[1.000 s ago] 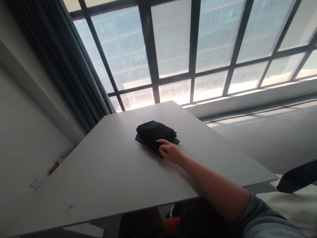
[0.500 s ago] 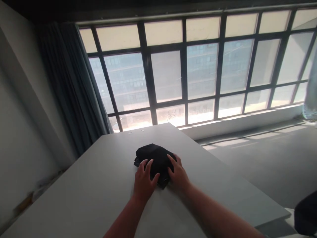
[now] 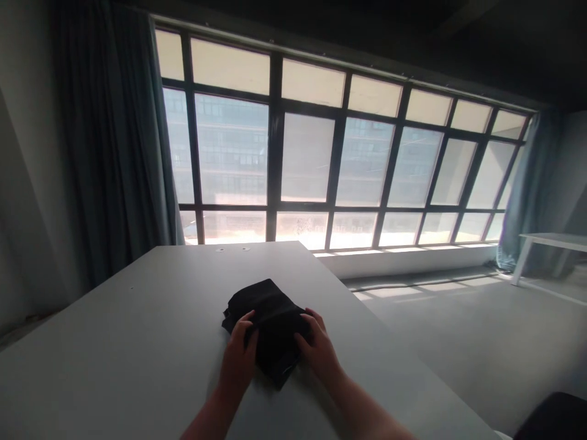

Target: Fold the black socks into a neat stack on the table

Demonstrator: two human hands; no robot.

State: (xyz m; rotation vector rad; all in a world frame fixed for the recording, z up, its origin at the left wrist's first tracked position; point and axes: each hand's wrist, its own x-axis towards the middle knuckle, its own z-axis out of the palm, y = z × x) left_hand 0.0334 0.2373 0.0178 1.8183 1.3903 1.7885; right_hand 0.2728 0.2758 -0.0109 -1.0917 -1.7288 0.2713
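Folded black cloth [image 3: 270, 327] at lower centre of the frame, lying on the grey counter [image 3: 137, 342], now flanked by both hands rather than touched by one. A second ago only the right hand [image 3: 316, 348] at its near edge, fingertips resting; half a second ago the left hand [image 3: 238, 357] already in, flat on the bundle's left side. Now both hands cupped against the two sides, fingers [image 3: 243, 324] curled onto the top edge, thumbs hidden underneath or behind, so a light two-sided hold on the cloth rather than a clenched fist; whether lifted clear of the counter or just pressed, cannot tell. Bundle shifted a little toward the near left of the frame and turned, one corner now pointing down toward the wearer. Judged from that: squaring or gathering of the folded stack under way, hold symmetrical. Big grid window [image 3: 321, 165] across the upper frame, curtain [image 3: 105, 153] at left, small white table [image 3: 550, 244] at far right.
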